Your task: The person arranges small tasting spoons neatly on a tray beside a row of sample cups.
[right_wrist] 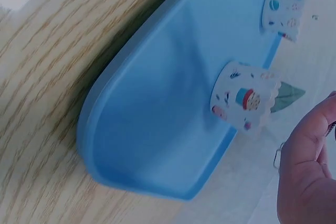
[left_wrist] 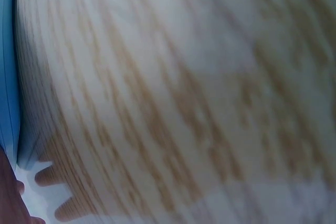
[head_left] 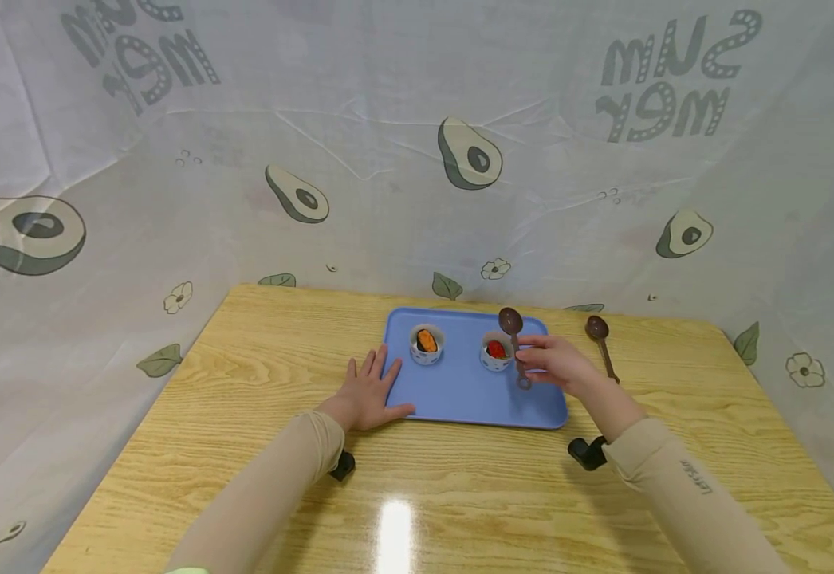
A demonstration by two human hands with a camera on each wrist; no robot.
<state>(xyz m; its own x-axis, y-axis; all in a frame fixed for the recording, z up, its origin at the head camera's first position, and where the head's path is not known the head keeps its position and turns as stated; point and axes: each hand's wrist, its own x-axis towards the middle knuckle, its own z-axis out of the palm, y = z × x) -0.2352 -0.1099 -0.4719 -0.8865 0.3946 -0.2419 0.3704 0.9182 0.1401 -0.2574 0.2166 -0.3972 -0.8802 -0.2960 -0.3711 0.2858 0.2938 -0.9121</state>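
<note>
My right hand (head_left: 560, 364) pinches the handle of a brown spoon (head_left: 510, 321), bowl upward, over the right part of a blue tray (head_left: 453, 402). Just left of the spoon, a patterned paper cup (head_left: 496, 363) on the tray contains a red-topped piece like sushi (head_left: 495, 349). A second paper cup (head_left: 427, 358), on the tray's left, has an orange-topped piece (head_left: 426, 340) in it. Fingers spread, my left hand (head_left: 369, 395) rests at the tray's left edge. The right wrist view shows the printed nearer cup (right_wrist: 242, 95) and part of my right hand (right_wrist: 307, 169).
Another brown spoon (head_left: 597, 328) lies on the wooden table (head_left: 460, 486) to the right of the tray, partly behind the right hand. A white cloth (head_left: 388, 239) printed with avocados hangs along the back and sides of the table.
</note>
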